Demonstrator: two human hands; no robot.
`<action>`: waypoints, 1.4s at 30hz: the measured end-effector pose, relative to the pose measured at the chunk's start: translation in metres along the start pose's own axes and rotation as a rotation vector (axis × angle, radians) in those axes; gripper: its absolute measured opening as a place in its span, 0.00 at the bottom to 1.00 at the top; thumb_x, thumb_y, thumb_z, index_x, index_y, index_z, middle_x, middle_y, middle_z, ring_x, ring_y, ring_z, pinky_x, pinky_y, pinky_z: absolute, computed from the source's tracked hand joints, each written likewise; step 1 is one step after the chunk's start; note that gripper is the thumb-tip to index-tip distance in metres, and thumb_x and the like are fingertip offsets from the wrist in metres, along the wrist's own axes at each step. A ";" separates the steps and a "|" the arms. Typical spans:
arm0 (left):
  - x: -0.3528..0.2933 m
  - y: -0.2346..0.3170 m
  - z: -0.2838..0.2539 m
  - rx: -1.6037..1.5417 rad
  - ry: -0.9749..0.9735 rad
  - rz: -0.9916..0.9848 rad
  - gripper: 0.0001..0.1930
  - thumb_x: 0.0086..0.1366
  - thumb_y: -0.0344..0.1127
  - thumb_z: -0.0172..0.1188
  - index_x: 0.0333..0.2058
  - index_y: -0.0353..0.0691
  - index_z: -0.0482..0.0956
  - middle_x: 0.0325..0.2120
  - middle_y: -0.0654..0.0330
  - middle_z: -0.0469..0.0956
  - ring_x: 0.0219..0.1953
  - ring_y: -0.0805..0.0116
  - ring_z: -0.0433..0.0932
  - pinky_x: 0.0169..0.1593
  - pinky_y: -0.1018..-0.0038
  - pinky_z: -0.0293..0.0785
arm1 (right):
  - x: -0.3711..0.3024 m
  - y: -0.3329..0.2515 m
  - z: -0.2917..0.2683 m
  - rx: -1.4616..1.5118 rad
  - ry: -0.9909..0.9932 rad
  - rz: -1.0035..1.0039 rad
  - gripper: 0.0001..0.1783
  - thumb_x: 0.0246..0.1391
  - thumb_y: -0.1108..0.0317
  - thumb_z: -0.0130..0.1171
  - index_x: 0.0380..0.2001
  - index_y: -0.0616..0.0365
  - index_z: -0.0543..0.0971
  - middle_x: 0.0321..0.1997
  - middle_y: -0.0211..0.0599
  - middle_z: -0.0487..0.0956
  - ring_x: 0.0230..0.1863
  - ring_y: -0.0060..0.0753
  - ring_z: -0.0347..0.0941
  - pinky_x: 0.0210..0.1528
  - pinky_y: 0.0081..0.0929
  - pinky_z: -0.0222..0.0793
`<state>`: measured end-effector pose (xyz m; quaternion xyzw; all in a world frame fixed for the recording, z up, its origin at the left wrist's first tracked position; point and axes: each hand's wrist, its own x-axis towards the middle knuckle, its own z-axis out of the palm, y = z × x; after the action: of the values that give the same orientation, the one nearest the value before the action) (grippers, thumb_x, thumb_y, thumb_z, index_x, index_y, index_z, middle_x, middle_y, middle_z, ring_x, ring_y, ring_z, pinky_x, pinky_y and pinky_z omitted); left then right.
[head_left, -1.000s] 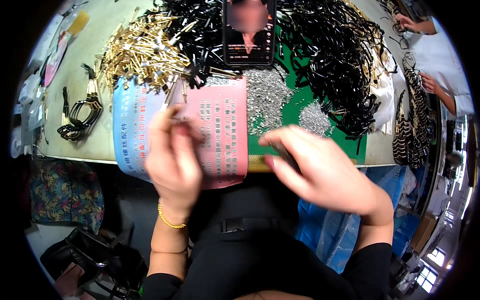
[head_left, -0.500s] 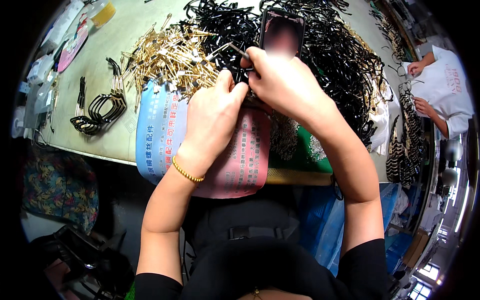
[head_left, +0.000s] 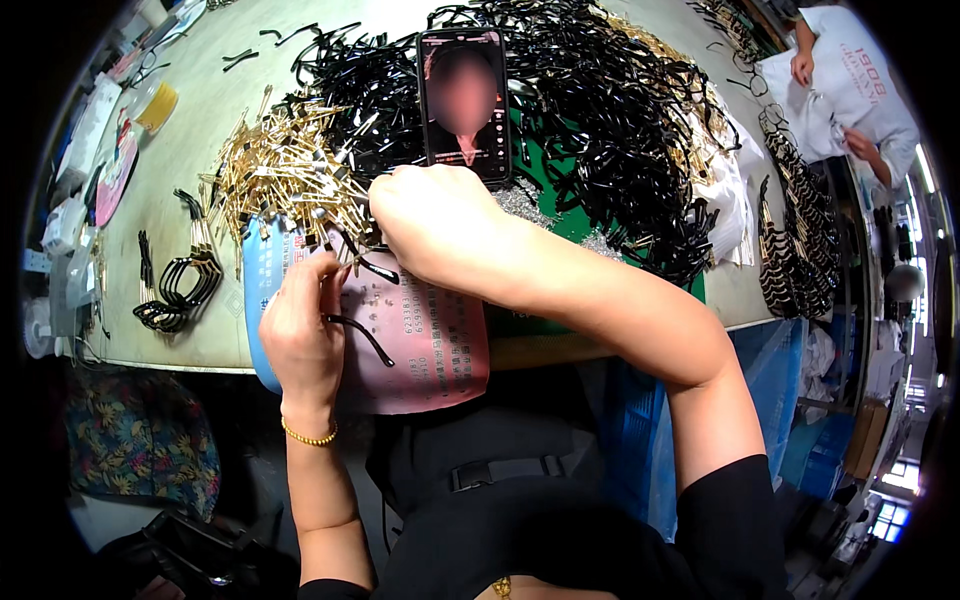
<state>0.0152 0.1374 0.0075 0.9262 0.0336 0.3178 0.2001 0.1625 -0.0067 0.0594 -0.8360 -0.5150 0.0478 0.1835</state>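
My left hand (head_left: 303, 325) is closed in a pinch over the left part of the pink-and-blue printed sheet (head_left: 440, 375). Slim eyeglass temples (head_left: 362, 338) with curved black tips stick out of it to the right. Above and to the right, my right hand (head_left: 432, 222) is curled, its back toward me and its fingertips mostly hidden. It lies at the right edge of a heap of gold metal temple pieces (head_left: 285, 165), just below a phone (head_left: 465, 105) propped upright.
Black temple tips (head_left: 630, 130) form a large heap behind and right of the phone. Small silvery parts (head_left: 525, 203) lie on a green mat (head_left: 565, 215). Bundled black temples (head_left: 190, 280) rest at the left. A person in a white top (head_left: 840, 80) works at the far right.
My hands, formerly close together by the phone, have come apart. Both have moved left, the left one also nearer me, and black tips now show beside it. The view has shifted.
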 end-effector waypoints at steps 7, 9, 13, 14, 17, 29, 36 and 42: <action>-0.021 0.030 -0.005 -0.462 -0.047 -0.459 0.10 0.78 0.32 0.50 0.49 0.33 0.77 0.28 0.65 0.76 0.29 0.80 0.72 0.34 0.83 0.67 | -0.027 0.008 -0.035 0.349 0.064 0.175 0.10 0.52 0.70 0.59 0.36 0.65 0.82 0.29 0.52 0.82 0.35 0.54 0.82 0.40 0.43 0.78; -0.025 0.049 -0.016 -0.715 -0.199 -0.583 0.10 0.78 0.33 0.51 0.47 0.33 0.78 0.25 0.66 0.75 0.27 0.82 0.71 0.34 0.83 0.68 | -0.053 0.006 -0.045 0.615 0.072 0.225 0.14 0.55 0.70 0.61 0.44 0.66 0.80 0.32 0.48 0.81 0.36 0.42 0.81 0.43 0.35 0.76; -0.037 0.092 -0.021 -0.925 -0.377 -0.525 0.09 0.76 0.31 0.54 0.45 0.32 0.80 0.32 0.61 0.83 0.30 0.78 0.76 0.38 0.81 0.74 | -0.109 -0.008 -0.051 1.115 0.075 0.388 0.13 0.59 0.71 0.66 0.44 0.65 0.78 0.35 0.29 0.81 0.31 0.14 0.74 0.32 0.18 0.71; -0.037 0.103 -0.019 -1.035 -0.438 -0.620 0.08 0.75 0.29 0.55 0.46 0.32 0.80 0.34 0.59 0.84 0.31 0.76 0.79 0.39 0.78 0.76 | -0.122 -0.013 -0.057 1.269 0.042 0.584 0.11 0.61 0.70 0.66 0.44 0.63 0.79 0.34 0.28 0.81 0.27 0.12 0.73 0.27 0.16 0.69; -0.044 0.109 -0.003 -0.975 -0.505 -0.556 0.08 0.74 0.28 0.57 0.46 0.31 0.80 0.34 0.56 0.84 0.32 0.72 0.82 0.39 0.77 0.77 | -0.150 -0.010 -0.041 1.359 0.194 0.718 0.09 0.62 0.69 0.66 0.42 0.61 0.79 0.33 0.27 0.81 0.21 0.10 0.70 0.21 0.13 0.64; -0.043 0.133 0.022 -0.855 -0.499 -0.166 0.09 0.68 0.23 0.60 0.45 0.33 0.80 0.32 0.54 0.85 0.29 0.58 0.83 0.34 0.70 0.77 | -0.198 -0.007 -0.036 1.275 0.143 0.694 0.12 0.62 0.67 0.67 0.42 0.61 0.78 0.34 0.29 0.80 0.25 0.13 0.73 0.24 0.15 0.66; -0.042 0.128 0.018 -0.806 -0.606 -0.331 0.07 0.72 0.26 0.57 0.47 0.34 0.75 0.31 0.55 0.83 0.31 0.61 0.83 0.37 0.70 0.79 | -0.228 0.017 -0.056 0.229 -0.212 0.519 0.18 0.63 0.66 0.59 0.53 0.55 0.69 0.44 0.45 0.72 0.37 0.50 0.78 0.35 0.44 0.76; -0.035 0.134 0.025 -0.946 -0.592 -0.549 0.09 0.78 0.33 0.50 0.45 0.32 0.73 0.37 0.54 0.86 0.34 0.69 0.83 0.42 0.72 0.78 | -0.226 0.026 -0.048 -0.025 -0.226 0.417 0.26 0.58 0.69 0.60 0.60 0.38 0.73 0.38 0.41 0.71 0.32 0.41 0.78 0.24 0.36 0.74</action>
<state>-0.0065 -0.0011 0.0216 0.7436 0.0692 -0.0352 0.6641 0.0920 -0.2277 0.0697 -0.9157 -0.3492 0.1717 0.1005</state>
